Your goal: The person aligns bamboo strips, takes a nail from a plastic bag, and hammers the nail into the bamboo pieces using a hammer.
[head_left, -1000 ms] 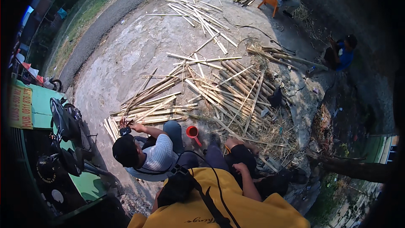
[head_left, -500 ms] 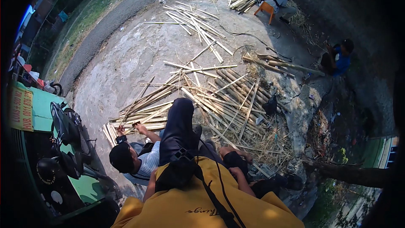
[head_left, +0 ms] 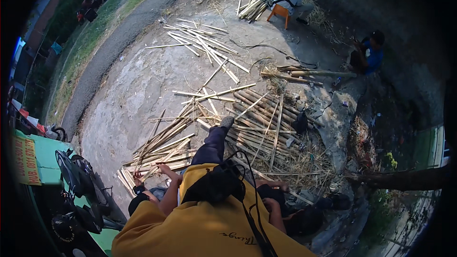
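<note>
At far left, a motorbike (head_left: 78, 181) stands against a green wall. Next, a co-worker's hand (head_left: 138, 181) is over the ends of pale strips (head_left: 164, 150) heaped on the ground. The wearer's left forearm (head_left: 170, 199) extends near these strips; the left hand cannot be told from the co-worker's arm, nor its opening or hold. Centre, the wearer's foot (head_left: 227, 122) is at the edge of a pile of poles (head_left: 264, 109). Right of the shirt (head_left: 209, 228), the right hand (head_left: 271, 203) hangs low, fingers apparently bent; contents cannot be told. Far right, a person in blue (head_left: 374, 57) sits.
</note>
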A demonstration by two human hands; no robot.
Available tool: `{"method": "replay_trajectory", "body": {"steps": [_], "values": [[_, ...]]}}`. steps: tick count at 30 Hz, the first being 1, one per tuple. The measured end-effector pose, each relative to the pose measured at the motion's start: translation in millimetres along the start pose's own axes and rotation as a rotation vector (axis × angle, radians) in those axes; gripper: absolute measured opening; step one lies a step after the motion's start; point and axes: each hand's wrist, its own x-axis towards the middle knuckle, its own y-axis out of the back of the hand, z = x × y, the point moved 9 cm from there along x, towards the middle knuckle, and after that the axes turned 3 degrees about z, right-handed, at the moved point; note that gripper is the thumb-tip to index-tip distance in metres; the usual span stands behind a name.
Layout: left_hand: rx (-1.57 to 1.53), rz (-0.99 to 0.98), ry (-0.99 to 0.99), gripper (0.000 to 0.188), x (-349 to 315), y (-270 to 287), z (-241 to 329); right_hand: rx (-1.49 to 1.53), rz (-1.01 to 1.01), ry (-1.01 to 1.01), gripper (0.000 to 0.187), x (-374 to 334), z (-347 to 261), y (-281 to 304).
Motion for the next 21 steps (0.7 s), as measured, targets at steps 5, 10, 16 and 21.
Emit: {"method": "replay_trajectory", "body": {"steps": [5, 10, 16, 21], "values": [[0.124, -0.092, 0.087, 0.044, 60, 51, 58, 0.167, 0.01, -0.101, 0.046, -10, -48, 20], [0.082, -0.153, 0.123, 0.049, 147, 129, 135, 0.396, 0.029, -0.162, 0.046, -25, -149, 60], [0.066, -0.168, 0.045, 0.046, 183, 216, 218, 0.56, 0.322, 0.209, 0.031, -37, -316, 137], [-0.048, -0.134, -0.494, 0.043, 91, 261, 327, 0.47, 0.48, 0.292, 0.041, -52, -383, 182]]}}
